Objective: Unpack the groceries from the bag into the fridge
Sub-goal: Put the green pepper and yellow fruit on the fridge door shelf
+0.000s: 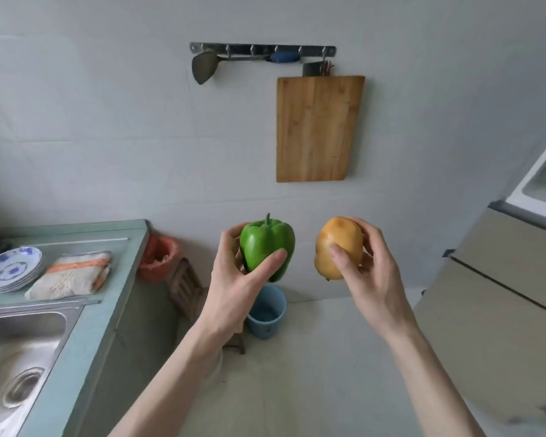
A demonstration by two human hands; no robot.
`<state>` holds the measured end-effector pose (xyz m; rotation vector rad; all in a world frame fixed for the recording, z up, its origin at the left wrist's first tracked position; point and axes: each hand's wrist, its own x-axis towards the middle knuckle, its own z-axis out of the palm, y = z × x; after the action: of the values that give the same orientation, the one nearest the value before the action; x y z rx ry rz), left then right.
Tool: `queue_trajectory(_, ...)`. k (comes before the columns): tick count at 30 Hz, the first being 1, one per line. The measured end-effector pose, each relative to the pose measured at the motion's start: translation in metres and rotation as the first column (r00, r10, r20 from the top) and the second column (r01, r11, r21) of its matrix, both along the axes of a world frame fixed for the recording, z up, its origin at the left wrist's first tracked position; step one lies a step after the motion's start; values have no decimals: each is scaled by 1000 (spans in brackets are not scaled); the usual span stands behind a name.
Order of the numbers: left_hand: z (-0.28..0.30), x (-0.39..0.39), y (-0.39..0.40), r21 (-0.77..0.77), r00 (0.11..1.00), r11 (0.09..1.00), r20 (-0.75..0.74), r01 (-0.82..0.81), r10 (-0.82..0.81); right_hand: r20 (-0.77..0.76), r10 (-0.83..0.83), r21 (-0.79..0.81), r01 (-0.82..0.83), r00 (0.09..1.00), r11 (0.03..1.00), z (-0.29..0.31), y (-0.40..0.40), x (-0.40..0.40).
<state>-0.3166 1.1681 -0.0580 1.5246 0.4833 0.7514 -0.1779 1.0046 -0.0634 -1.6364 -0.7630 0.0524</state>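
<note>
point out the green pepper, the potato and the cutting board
green bell pepper (262, 244), head view, front skin above the thumb
potato (336, 239), head view, upper front
wooden cutting board (317, 129), head view, centre of face

You're in a home kitchen: steel sink (22, 348), hanging cutting board (316, 127), probably a fridge (501, 279) right.

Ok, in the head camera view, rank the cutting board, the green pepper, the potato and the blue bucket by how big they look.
1. Cutting board, clearly largest, though it hangs far back on the wall.
2. Green pepper and potato look about alike; both are held near the camera, so unranked.
3. Blue bucket, partly hidden by the left hand; unsure.
</note>
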Motion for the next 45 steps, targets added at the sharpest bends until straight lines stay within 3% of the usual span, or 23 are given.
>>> queue_trajectory(11, 11, 176, 9, 19, 953, 953, 23, 303, -304, -57, -244, 61, 247, 968, 967, 1, -17, 125)
queue_trajectory(20, 22, 319, 26, 8, 848, 849, 45, 528, -527, -92, -479, 96, 486, 873, 869, 12, -17, 216)
queue_trajectory(26, 20, 409, -4, -10, 740, 742, 78, 670, -668, -84, -659, 103, 664, 748, 741, 19, -53, 250)
queue_trajectory(33, 19, 484, -88, -41, 561, 561, 111, 827, -820, -77, -849, 90, 852, 522, 516, 13, -128, 273)
queue_trajectory(45, 25, 579, -261, -44, 289, 286, 96, 957, -952, -113, -964, 105, 968, 240, 228, 9, -269, 315)
